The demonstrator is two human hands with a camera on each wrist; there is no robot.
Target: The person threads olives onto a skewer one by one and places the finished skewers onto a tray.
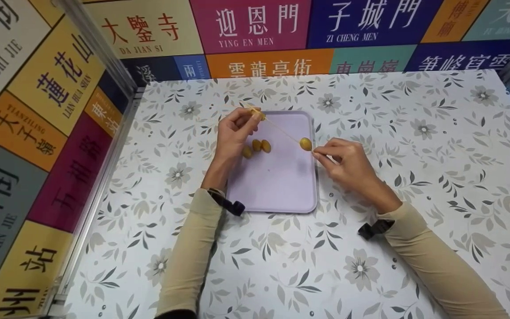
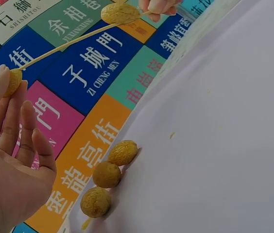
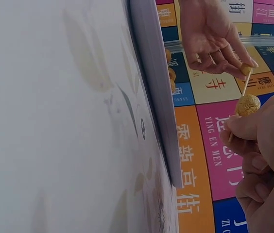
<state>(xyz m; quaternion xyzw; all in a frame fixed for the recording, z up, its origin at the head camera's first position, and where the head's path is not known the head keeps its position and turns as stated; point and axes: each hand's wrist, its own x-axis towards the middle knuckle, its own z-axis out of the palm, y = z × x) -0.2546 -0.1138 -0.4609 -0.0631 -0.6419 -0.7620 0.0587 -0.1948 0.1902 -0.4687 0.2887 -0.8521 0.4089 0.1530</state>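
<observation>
A thin wooden skewer [image 2: 64, 46] slants between the two hands above the tray. My right hand [image 1: 348, 164] pinches its lower end between thumb and finger. Just beyond those fingertips, a wrinkled, yellow-brown, olive-shaped fruit [image 1: 305, 144] sits threaded on the stick. With thumb and fingertips, my left hand [image 1: 236, 133] pinches a second such fruit [image 2: 13, 82] at the skewer's other end, partly hidden by the fingers. Beneath the left hand, more of these fruits [image 1: 256, 145] lie in a row on the pale purple tray [image 1: 281, 190].
The tray rests on a table [image 1: 281, 266] covered with a grey leaf-and-flower print. Coloured panels [image 1: 255, 26] with large characters stand along the back and left side. A tiny yellow crumb [image 2: 172, 135] lies on the tray.
</observation>
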